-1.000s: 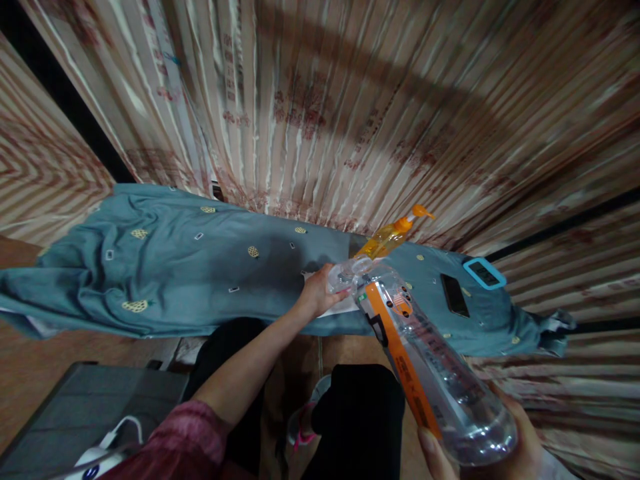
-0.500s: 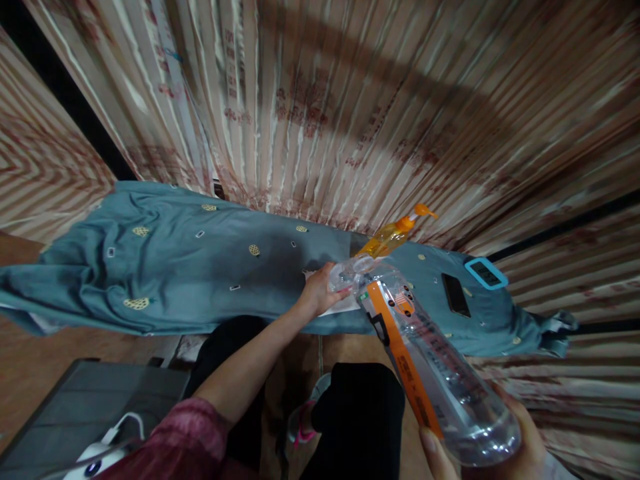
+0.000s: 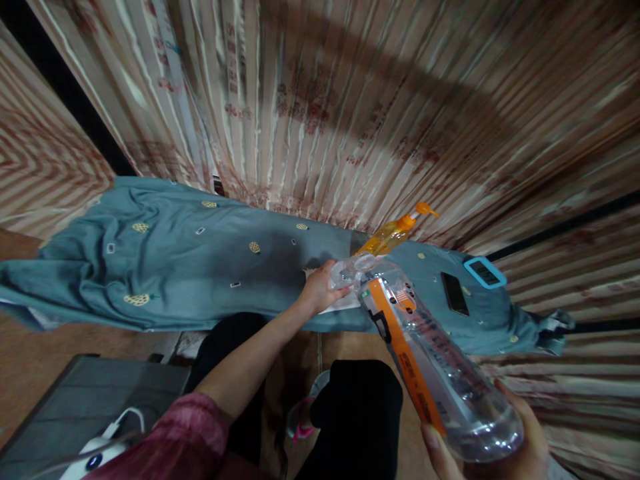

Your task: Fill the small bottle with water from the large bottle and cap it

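My right hand (image 3: 523,427) is closed round the base of a large clear plastic bottle (image 3: 440,360) with an orange and white label. The bottle tilts, its neck pointing up-left in view toward my left hand (image 3: 317,288). That hand is wrapped round a small clear container (image 3: 342,274), whose exact kind I cannot make out. The bottle's neck meets or overlaps the container's rim; whether they touch is unclear. Just behind them stands a pump bottle (image 3: 387,237) of yellow-orange liquid with an orange pump head. White paper (image 3: 345,303) lies partly hidden under my hands.
A blue-green cloth with pineapple prints (image 3: 175,267) covers the narrow table. On its right side lie a dark phone (image 3: 455,293) and a blue-framed digital clock (image 3: 485,272). Striped curtains (image 3: 310,120) hang close behind. A grey box-like surface (image 3: 95,393) bears a white cabled device (image 3: 97,457).
Both hands keep their grip on the bottle and the container. The bottle's base has shifted very slightly to the right; otherwise the scene looks the same.
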Available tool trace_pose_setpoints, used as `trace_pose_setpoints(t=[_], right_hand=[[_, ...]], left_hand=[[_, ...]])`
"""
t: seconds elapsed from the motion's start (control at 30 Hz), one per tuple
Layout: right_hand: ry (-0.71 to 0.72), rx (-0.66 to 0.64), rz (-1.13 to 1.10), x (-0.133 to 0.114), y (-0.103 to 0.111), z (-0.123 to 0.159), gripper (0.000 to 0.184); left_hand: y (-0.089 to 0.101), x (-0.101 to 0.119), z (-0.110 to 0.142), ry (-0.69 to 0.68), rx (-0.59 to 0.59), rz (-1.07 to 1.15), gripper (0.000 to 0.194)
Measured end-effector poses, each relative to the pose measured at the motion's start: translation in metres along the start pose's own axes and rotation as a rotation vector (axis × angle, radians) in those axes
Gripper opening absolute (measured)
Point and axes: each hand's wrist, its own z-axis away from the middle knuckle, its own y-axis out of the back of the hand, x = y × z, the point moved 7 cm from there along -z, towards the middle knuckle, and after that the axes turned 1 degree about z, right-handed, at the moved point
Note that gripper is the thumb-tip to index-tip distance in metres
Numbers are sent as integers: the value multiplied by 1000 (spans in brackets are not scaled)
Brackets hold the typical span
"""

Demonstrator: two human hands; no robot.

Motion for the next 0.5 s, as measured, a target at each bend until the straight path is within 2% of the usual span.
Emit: trace_pose_setpoints(t=[0.1,0.23,0.4,0.5], right_hand=[[-37,2,29,8,1,1,92],[20,-1,7,5,1,0,94],[-114,21,18,-2,1,0,90],[-112,27,32,-3,2,1,89]], left_hand=[[0,1,0,-1,-11,-7,51],[2,3,1,-21,-4,10,50],[2,2,1,-20,9,29,49],[1,1,1,-9,1,26,49]])
